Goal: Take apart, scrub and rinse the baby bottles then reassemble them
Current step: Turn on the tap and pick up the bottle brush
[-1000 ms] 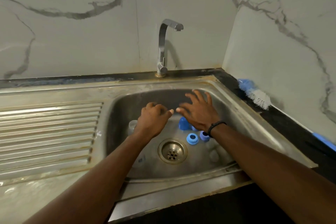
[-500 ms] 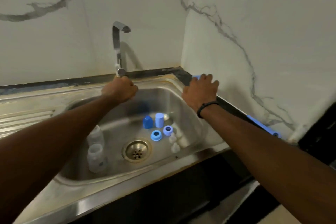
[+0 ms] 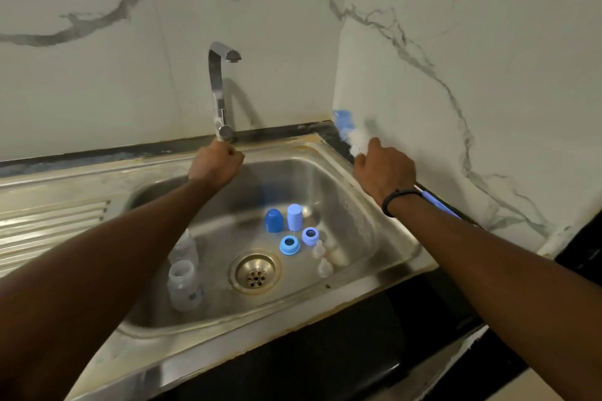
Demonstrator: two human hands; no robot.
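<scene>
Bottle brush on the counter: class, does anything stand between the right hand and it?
No. The right hand is already on the bottle brush by its bristles; nothing visible lies between them.

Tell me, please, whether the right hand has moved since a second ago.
Yes. The right hand has left the sink basin and gone to the counter at its right rim, where it now lies on the bottle brush.

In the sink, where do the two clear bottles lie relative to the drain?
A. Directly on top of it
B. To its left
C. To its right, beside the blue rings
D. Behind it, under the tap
B: both clear bottles lie left of the drain, opposite the blue rings.
</scene>
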